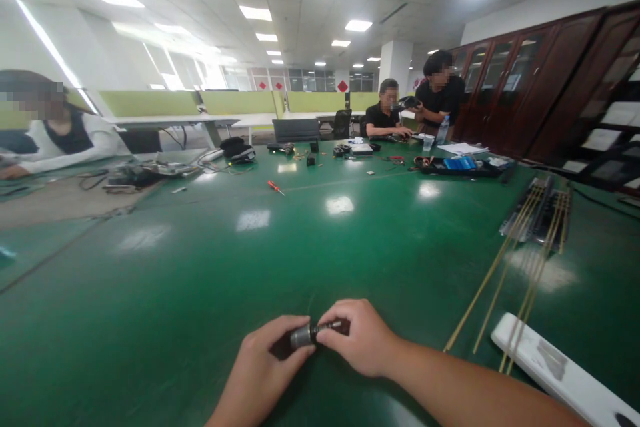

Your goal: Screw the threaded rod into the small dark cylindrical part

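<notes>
Close to me, above the green tabletop [200,267], a small grey metal cylinder [301,337] with a thin dark shaft lies sideways between my hands. It looks like a small motor, but its exact kind is hard to make out. My left hand [265,360] grips the cylinder body between thumb and fingers. From the other side, my right hand [363,337] pinches the shaft [327,325], whose bright tip points right. Fingers hide part of both ends.
A red screwdriver [275,187] lies farther out. At right are thin yellow rods [500,267] on dark trays and a white long casing [565,367] beside my forearm. A black tray [457,167], a bottle [443,129] and electronics [237,150] stand far back. Several people sit or stand around the table.
</notes>
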{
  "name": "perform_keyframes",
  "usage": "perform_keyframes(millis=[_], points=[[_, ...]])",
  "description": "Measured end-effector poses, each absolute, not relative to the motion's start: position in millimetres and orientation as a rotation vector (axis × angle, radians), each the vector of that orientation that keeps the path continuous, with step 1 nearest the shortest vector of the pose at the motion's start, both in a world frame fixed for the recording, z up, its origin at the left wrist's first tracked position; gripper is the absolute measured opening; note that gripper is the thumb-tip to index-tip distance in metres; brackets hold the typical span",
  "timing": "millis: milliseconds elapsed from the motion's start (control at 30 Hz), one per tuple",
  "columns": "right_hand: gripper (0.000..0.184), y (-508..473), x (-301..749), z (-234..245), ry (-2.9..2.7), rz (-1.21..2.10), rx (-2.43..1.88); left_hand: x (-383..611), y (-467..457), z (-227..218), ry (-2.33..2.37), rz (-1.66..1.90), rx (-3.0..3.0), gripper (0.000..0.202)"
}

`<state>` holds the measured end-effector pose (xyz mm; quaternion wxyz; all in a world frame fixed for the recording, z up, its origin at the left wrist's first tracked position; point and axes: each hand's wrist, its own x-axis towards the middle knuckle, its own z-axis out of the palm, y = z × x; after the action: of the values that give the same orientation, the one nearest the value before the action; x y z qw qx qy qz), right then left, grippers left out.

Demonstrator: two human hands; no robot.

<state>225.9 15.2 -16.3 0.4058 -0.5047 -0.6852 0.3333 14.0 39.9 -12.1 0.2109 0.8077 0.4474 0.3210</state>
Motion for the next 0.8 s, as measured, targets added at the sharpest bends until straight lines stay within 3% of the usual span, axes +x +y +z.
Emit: perform_keyframes(millis=[800], points=[[0.013,11.7,229.7,-14.8,-1.667,0.930,-1.278,18.2,36.0,-12.2,1.214,0.989,2.270,0.024]])
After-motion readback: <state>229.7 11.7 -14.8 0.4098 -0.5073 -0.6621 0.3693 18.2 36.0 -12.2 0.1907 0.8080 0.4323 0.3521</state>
